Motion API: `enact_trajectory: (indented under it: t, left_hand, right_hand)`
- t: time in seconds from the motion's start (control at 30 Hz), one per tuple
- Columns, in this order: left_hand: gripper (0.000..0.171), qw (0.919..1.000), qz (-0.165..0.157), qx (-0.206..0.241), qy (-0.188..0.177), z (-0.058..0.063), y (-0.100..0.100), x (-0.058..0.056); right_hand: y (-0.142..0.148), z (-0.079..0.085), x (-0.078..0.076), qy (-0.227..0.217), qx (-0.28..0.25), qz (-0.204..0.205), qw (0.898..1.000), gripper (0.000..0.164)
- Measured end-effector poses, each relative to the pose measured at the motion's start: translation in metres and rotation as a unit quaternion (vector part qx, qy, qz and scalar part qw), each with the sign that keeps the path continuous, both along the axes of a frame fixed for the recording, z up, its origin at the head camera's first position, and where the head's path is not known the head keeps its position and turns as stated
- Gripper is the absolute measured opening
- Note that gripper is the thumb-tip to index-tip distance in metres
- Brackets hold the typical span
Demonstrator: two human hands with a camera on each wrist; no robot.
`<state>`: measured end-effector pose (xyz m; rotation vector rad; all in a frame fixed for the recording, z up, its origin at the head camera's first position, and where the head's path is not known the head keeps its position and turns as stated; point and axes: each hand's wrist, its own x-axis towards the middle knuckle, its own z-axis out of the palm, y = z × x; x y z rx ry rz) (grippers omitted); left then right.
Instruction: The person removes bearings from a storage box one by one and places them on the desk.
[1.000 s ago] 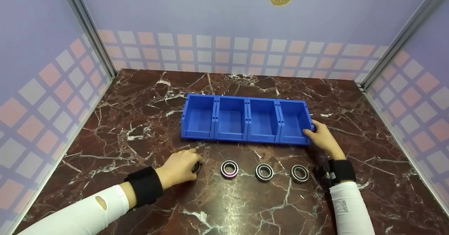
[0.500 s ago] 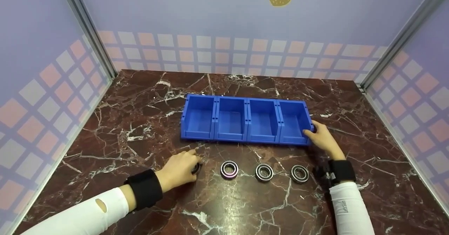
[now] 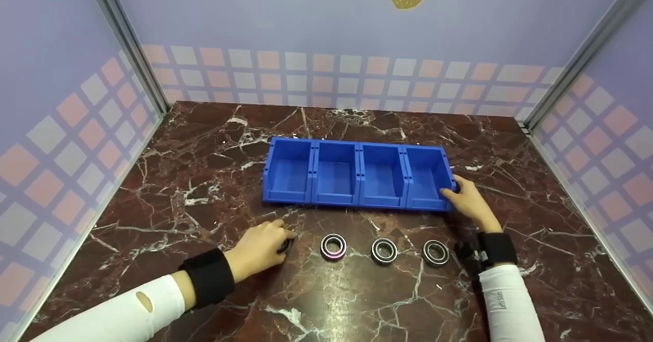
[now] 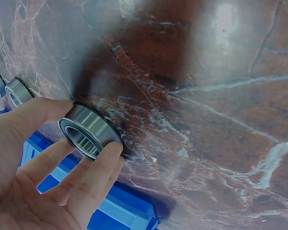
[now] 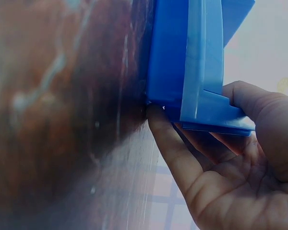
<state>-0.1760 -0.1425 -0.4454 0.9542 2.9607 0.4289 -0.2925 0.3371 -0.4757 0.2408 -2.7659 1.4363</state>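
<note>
My left hand pinches a steel ball bearing between thumb and fingers, low over the tabletop; in the head view the fingers cover most of it. At the right end of a blue four-compartment bin, my right hand grips the side wall. The right wrist view has the thumb over the rim of the blue wall and the other fingers outside it. To the right of the left hand lie three more bearings in a row: one with a purplish tint, a middle one and a right one.
The bin's compartments face the front, above the row of bearings. A dark red marbled tabletop lies under everything. Lilac panels with a tile pattern wall in the back and both sides.
Almost nothing differs. The left hand and forearm have shifted very slightly to the left; the right hand, the bin and the three loose bearings stay where they were.
</note>
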Motion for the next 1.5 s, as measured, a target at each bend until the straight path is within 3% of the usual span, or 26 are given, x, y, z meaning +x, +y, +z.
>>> enact_trajectory:
  t: [0.43, 0.77, 1.5]
  left_hand:
    - [0.039, 0.9999, -0.005, -0.010, 0.002, 0.0018, -0.0003, 0.0006]
    - [0.037, 0.9994, -0.015, -0.016, 0.024, 0.0019, -0.0013, -0.0001]
    - [0.033, 0.9992, 0.001, -0.031, 0.026, 0.0036, -0.0027, -0.0037]
  right_hand:
    - [0.0003, 0.0019, 0.0008, 0.001, 0.005, 0.000, 1.000, 0.045]
    - [0.0011, 0.0005, 0.0008, 0.001, 0.006, 0.000, 1.000, 0.043]
    - [-0.0010, 0.0011, 0.0010, 0.004, -0.007, -0.004, 1.000, 0.044]
